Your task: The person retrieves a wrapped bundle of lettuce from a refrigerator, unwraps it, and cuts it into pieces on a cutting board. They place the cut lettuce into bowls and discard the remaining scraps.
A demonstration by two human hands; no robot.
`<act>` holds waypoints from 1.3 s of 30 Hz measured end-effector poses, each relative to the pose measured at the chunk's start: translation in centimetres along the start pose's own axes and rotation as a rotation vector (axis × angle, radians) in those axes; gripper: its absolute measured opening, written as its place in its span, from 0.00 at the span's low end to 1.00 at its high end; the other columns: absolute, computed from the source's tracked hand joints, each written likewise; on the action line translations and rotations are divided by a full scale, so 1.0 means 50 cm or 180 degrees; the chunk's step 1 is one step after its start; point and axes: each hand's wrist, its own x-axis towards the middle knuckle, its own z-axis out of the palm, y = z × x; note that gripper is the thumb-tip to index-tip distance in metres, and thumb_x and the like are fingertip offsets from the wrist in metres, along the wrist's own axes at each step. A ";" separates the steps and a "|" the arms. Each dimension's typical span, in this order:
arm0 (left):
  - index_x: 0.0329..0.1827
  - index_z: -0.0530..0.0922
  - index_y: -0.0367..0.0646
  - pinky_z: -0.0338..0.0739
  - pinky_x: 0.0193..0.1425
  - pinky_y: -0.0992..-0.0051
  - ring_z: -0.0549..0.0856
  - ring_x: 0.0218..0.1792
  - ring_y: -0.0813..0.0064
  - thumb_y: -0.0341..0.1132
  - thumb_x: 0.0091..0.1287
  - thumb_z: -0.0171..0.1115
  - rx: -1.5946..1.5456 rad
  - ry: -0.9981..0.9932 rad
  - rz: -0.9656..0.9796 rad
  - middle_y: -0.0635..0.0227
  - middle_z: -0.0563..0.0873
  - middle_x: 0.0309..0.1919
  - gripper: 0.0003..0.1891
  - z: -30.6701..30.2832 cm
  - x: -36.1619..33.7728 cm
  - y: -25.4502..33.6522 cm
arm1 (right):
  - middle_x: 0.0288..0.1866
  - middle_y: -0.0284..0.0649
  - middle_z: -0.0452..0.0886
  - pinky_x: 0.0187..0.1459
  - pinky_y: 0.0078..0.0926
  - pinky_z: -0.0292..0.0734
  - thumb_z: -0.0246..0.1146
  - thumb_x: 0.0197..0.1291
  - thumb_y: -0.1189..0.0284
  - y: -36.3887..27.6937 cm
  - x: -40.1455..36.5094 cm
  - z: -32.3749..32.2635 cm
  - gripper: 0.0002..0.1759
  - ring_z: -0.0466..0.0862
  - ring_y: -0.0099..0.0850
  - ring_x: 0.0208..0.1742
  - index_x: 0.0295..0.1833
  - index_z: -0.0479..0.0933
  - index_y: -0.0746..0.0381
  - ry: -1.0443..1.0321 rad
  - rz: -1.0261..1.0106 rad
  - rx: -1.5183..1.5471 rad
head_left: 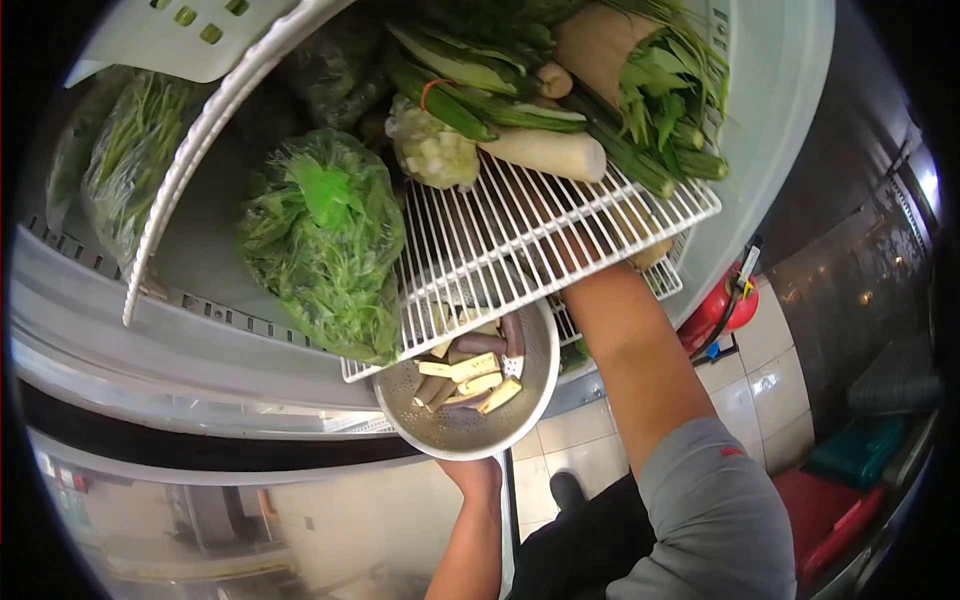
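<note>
A metal colander (450,432) is held at the fridge opening, partly below the wire shelf. In it lie cut pieces of eggplant (478,368), some with pale flesh up and some with purple skin. My left hand (472,474) grips the colander at its near underside; the fingers are mostly hidden beneath it. My right arm reaches into the fridge under the wire shelf (530,262). Only part of my right hand (572,250) shows between the wires, so its fingers and anything in them cannot be made out. Right beside that hand, yellowish produce (652,254) sits below the shelf.
On the shelf lie a bag of leafy greens (325,240), a white radish (548,152), long green vegetables (455,105) and paper-wrapped greens (665,85). Another bagged bunch (140,160) is at left. A red fire extinguisher (722,308) stands on the tiled floor at right.
</note>
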 end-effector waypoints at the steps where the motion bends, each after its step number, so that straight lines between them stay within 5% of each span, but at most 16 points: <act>1: 0.72 0.64 0.37 0.72 0.70 0.65 0.75 0.66 0.64 0.34 0.75 0.55 -0.0023 0.0007 0.0005 0.59 0.73 0.67 0.24 0.007 0.003 0.002 | 0.57 0.55 0.79 0.64 0.53 0.68 0.65 0.58 0.60 0.001 0.001 -0.005 0.26 0.76 0.54 0.61 0.60 0.77 0.61 -0.0030 0.0008 -0.0007; 14: 0.72 0.64 0.39 0.71 0.71 0.64 0.75 0.66 0.65 0.38 0.76 0.53 0.0003 0.0070 -0.0103 0.60 0.73 0.68 0.24 0.025 0.001 0.012 | 0.61 0.55 0.77 0.66 0.55 0.65 0.64 0.57 0.58 -0.094 -0.102 -0.083 0.28 0.73 0.54 0.64 0.61 0.76 0.61 -0.0207 -0.0111 0.0310; 15: 0.72 0.64 0.40 0.70 0.71 0.65 0.75 0.66 0.66 0.38 0.76 0.53 -0.0031 0.0180 -0.0142 0.60 0.73 0.68 0.24 0.029 -0.003 0.016 | 0.63 0.54 0.76 0.65 0.56 0.66 0.65 0.54 0.60 -0.047 -0.141 -0.053 0.29 0.74 0.54 0.65 0.61 0.77 0.60 -0.0057 -0.0859 -0.1190; 16: 0.72 0.64 0.40 0.70 0.72 0.66 0.74 0.67 0.66 0.38 0.76 0.53 -0.0048 0.0283 -0.0183 0.60 0.73 0.68 0.24 0.031 -0.006 0.019 | 0.63 0.52 0.76 0.64 0.53 0.68 0.68 0.50 0.64 -0.079 -0.153 -0.071 0.29 0.75 0.54 0.63 0.60 0.77 0.60 -0.0072 -0.0562 -0.1118; 20: 0.72 0.64 0.40 0.80 0.59 0.48 0.81 0.58 0.56 0.41 0.75 0.54 0.0038 0.0083 -0.0058 0.58 0.75 0.65 0.26 -0.030 0.030 -0.021 | 0.56 0.51 0.78 0.56 0.46 0.76 0.70 0.44 0.73 -0.072 -0.184 -0.090 0.27 0.78 0.54 0.55 0.55 0.77 0.60 -0.0827 0.0232 -0.1117; 21: 0.71 0.65 0.41 0.82 0.51 0.42 0.84 0.53 0.53 0.42 0.74 0.54 0.0204 0.0054 0.0047 0.57 0.76 0.64 0.26 -0.036 0.038 -0.028 | 0.54 0.51 0.79 0.53 0.46 0.76 0.70 0.44 0.73 -0.079 -0.211 -0.115 0.27 0.78 0.54 0.53 0.55 0.77 0.60 -0.0444 0.0305 -0.0747; 25: 0.61 0.73 0.44 0.83 0.51 0.43 0.83 0.26 0.73 0.39 0.70 0.58 -0.0041 0.0054 0.0041 0.65 0.86 0.38 0.18 -0.029 0.040 -0.015 | 0.51 0.49 0.79 0.51 0.42 0.79 0.73 0.45 0.72 -0.155 -0.280 -0.242 0.32 0.82 0.51 0.50 0.59 0.74 0.61 0.0404 0.0961 0.0332; 28: 0.48 0.77 0.42 0.83 0.50 0.41 0.81 0.23 0.73 0.39 0.71 0.57 0.0180 0.0154 -0.0141 0.70 0.79 0.25 0.11 0.015 0.021 0.016 | 0.51 0.47 0.79 0.48 0.42 0.79 0.72 0.45 0.73 -0.147 -0.320 -0.277 0.31 0.82 0.49 0.50 0.59 0.74 0.60 0.0597 0.1250 0.0395; 34: 0.39 0.77 0.41 0.81 0.54 0.39 0.80 0.25 0.73 0.41 0.73 0.54 0.0409 0.0182 -0.0051 0.72 0.75 0.22 0.12 0.049 -0.005 0.027 | 0.59 0.47 0.74 0.59 0.43 0.70 0.72 0.44 0.74 -0.107 -0.286 -0.214 0.34 0.75 0.47 0.59 0.63 0.75 0.56 0.0438 -0.0450 -0.1610; 37: 0.32 0.75 0.43 0.81 0.55 0.40 0.80 0.25 0.74 0.40 0.72 0.55 0.0330 -0.0056 -0.0053 0.71 0.74 0.21 0.12 0.020 0.012 0.021 | 0.59 0.45 0.75 0.59 0.42 0.70 0.73 0.46 0.73 -0.086 -0.307 -0.207 0.31 0.75 0.45 0.58 0.60 0.77 0.57 -0.0440 -0.0943 -0.0219; 39: 0.33 0.76 0.43 0.81 0.54 0.40 0.80 0.25 0.74 0.40 0.72 0.55 0.0330 -0.0010 -0.0103 0.72 0.74 0.21 0.12 0.030 0.008 0.025 | 0.58 0.44 0.76 0.60 0.42 0.69 0.74 0.47 0.72 -0.080 -0.334 -0.208 0.30 0.75 0.45 0.58 0.59 0.77 0.58 0.0044 -0.0648 0.0119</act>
